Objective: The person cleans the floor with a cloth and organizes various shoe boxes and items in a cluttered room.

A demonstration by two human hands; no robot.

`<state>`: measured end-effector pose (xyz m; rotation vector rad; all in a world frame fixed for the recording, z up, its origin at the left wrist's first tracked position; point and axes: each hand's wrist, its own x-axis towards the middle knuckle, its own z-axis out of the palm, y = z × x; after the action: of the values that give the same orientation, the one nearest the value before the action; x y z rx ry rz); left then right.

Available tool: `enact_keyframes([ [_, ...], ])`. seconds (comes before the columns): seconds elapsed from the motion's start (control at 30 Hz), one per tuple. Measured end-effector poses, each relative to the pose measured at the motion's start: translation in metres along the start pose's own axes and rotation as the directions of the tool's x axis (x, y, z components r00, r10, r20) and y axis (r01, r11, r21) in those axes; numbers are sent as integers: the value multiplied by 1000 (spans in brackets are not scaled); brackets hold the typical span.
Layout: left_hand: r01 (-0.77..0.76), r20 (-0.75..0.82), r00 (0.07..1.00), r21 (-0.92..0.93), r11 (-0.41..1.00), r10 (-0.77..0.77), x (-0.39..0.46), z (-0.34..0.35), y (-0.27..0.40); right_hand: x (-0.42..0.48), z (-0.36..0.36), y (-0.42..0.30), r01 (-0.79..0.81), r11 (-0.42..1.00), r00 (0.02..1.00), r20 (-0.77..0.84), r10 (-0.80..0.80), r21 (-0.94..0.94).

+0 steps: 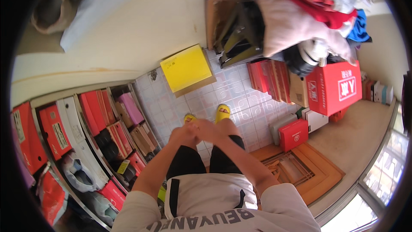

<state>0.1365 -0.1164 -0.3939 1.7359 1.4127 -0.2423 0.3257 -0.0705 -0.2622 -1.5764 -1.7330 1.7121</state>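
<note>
My left hand (184, 134) and my right hand (207, 130) meet in front of my body, touching each other above my knees. Their fingers are blurred and overlap, so it is hard to see how they are bent. No object shows between them. Below them on the tiled floor are my feet in yellow slides (222, 112). Beyond the feet, against the wall, stands a cardboard box with a yellow lid (186, 67).
A shelf rack (77, 103) full of shoeboxes lines the left side. To the right are a large red box (334, 87), a smaller red shoebox (293, 134) and a wooden door panel (309, 170). Folded stools (241, 38) lean by piled clothes (296, 22).
</note>
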Motion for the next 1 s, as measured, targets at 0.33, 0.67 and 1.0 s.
enact_keyframes([
  [0.33,265,-241,813,-657,706,-530,185,26,-158,177,-34,172,-99,966,961,-274,31,-238],
  [0.67,-10,-520,699,-693,721,-491,281,31,-188,330,-44,299,-21,985,895,-442,-57,-171],
  [1.0,39,-600,617,-623,782,-509,286,38,-200,333,-34,311,-165,948,850,-527,-5,-273],
])
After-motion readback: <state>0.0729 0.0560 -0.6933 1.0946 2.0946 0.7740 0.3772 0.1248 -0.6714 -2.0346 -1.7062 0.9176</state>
